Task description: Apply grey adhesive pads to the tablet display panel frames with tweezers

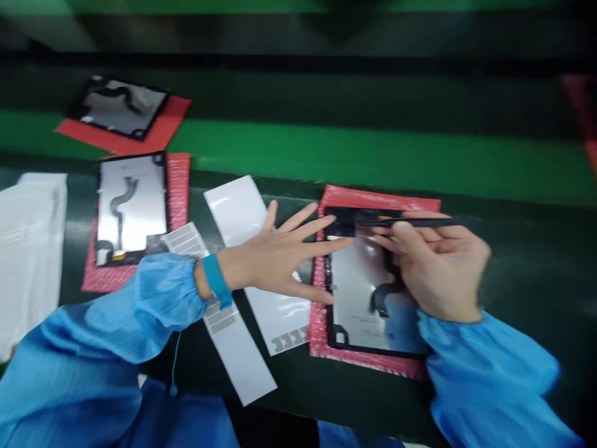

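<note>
A shiny panel [354,292] with a black frame and a dark flex cable lies on a red foam pad [373,199] in front of me. My right hand [436,264] rests over its upper right part, fingers closed round a thin black tool [420,221] that points left along the panel's top edge. My left hand [280,255] is open with fingers spread, its fingertips reaching the panel's left edge. It hovers over a white sticker strip [237,211]. Both arms wear blue sleeves, and the left wrist has a blue band [217,280].
A second panel [130,208] on red foam lies to the left, and a third [119,109] rests on the green belt [373,155] behind. Another white strip [242,354] lies near me. A white stack [30,249] stands at far left.
</note>
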A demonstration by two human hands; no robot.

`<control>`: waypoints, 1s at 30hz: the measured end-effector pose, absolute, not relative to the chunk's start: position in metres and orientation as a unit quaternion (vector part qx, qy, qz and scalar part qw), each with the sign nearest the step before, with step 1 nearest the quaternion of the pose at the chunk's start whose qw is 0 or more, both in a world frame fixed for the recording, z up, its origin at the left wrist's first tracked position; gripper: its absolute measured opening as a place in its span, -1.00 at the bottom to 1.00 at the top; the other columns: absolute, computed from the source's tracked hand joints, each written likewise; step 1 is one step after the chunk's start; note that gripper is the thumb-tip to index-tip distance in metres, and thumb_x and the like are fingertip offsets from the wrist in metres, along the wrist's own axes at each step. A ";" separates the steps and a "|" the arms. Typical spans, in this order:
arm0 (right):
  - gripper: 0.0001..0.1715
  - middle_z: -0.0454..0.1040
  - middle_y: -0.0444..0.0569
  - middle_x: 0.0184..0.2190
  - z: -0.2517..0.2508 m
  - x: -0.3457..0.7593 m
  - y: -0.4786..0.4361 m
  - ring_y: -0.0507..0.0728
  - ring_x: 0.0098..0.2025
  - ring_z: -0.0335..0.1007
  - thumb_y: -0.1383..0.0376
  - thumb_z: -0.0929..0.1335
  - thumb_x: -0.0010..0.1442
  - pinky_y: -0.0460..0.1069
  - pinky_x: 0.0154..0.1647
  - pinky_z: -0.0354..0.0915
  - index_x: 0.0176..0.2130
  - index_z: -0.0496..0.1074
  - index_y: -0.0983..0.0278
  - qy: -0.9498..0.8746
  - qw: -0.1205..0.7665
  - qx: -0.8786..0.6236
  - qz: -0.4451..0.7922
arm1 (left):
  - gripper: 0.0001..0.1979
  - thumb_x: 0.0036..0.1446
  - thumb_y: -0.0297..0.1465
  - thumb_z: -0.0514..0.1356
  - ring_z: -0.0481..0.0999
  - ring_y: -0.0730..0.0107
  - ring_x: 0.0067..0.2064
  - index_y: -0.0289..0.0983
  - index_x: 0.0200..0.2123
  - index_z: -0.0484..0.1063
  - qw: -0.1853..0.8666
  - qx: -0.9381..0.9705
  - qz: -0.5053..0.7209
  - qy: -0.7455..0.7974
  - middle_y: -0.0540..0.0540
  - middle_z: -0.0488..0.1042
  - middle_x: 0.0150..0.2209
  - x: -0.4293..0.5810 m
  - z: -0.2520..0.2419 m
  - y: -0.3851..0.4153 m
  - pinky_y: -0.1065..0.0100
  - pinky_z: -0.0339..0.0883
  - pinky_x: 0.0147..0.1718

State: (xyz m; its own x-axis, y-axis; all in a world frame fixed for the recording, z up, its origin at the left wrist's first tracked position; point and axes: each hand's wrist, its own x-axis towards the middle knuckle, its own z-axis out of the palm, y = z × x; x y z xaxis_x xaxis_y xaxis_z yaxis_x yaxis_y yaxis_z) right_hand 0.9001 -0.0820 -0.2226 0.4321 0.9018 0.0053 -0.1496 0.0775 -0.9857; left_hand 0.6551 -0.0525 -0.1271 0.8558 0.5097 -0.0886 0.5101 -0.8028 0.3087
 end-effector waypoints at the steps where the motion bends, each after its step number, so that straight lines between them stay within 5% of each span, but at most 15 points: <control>1: -0.62 0.64 -0.04 -0.36 -0.223 0.899 -0.083 0.15 -0.31 0.66 0.12 0.66 -0.02 -0.03 -0.22 0.61 -0.28 0.59 0.23 -0.347 0.651 -0.540 0.405 | -0.23 0.25 0.04 0.24 -0.08 -0.23 0.49 -0.08 0.42 0.15 0.144 0.955 0.014 0.257 -0.18 0.04 0.48 0.644 -0.117 -0.057 -0.47 -0.18 0.32; 4: -0.66 0.65 -0.08 -0.38 -0.214 0.886 -0.097 0.14 -0.35 0.65 0.15 0.67 -0.05 -0.04 -0.24 0.62 -0.30 0.62 0.17 -0.375 0.663 -0.504 0.408 | -0.53 0.34 -0.17 0.23 0.22 0.01 0.40 -0.08 0.27 0.38 0.085 0.944 0.076 0.311 -0.11 0.31 0.35 0.600 -0.095 -0.091 -0.10 0.09 0.31; 8: -0.80 0.68 0.01 -0.35 -0.193 0.842 -0.134 0.19 -0.35 0.68 0.23 0.62 0.06 -0.07 -0.32 0.63 -0.30 0.63 0.20 -0.517 0.518 -0.451 0.511 | -0.67 0.25 -0.06 0.29 0.49 0.13 0.12 -0.10 -0.03 0.57 0.045 0.869 0.160 0.466 -0.08 0.58 0.04 0.548 -0.111 -0.163 0.06 0.18 0.12; 12: -0.84 0.69 0.02 -0.27 -0.189 0.792 -0.157 0.21 -0.23 0.69 0.27 0.58 0.13 -0.07 -0.18 0.62 -0.25 0.63 0.22 -0.558 0.405 -0.376 0.620 | -0.65 0.23 -0.04 0.33 0.50 0.19 0.05 -0.10 -0.04 0.59 0.066 0.840 0.189 0.505 -0.04 0.62 -0.02 0.535 -0.152 -0.200 0.08 0.10 0.05; 18: -0.80 0.69 0.00 -0.25 -0.198 0.775 -0.155 0.17 -0.23 0.69 0.31 0.59 0.13 -0.10 -0.16 0.60 -0.21 0.61 0.23 -0.533 0.409 -0.381 0.635 | -0.87 0.17 -0.19 0.42 0.45 0.24 0.01 0.00 -0.21 0.65 0.169 0.797 0.183 0.550 0.09 0.61 -0.07 0.544 -0.159 -0.192 0.11 0.00 -0.04; 26: -0.79 0.69 0.00 -0.28 -0.196 0.774 -0.155 0.17 -0.24 0.69 0.32 0.59 0.11 -0.09 -0.16 0.61 -0.22 0.60 0.24 -0.522 0.408 -0.377 0.647 | -0.90 0.14 -0.20 0.44 0.43 0.22 0.01 0.00 -0.26 0.66 0.211 0.767 0.174 0.580 0.11 0.61 -0.07 0.544 -0.158 -0.191 0.08 -0.01 0.00; 30: -0.79 0.67 -0.03 -0.41 -0.197 0.773 -0.155 0.16 -0.35 0.68 0.28 0.60 0.11 -0.11 -0.32 0.60 -0.26 0.58 0.26 -0.511 0.406 -0.395 0.646 | -0.89 0.12 -0.19 0.45 0.44 0.22 0.02 0.03 -0.26 0.65 0.209 0.774 0.165 0.574 0.13 0.60 -0.05 0.542 -0.154 -0.191 0.08 -0.02 0.00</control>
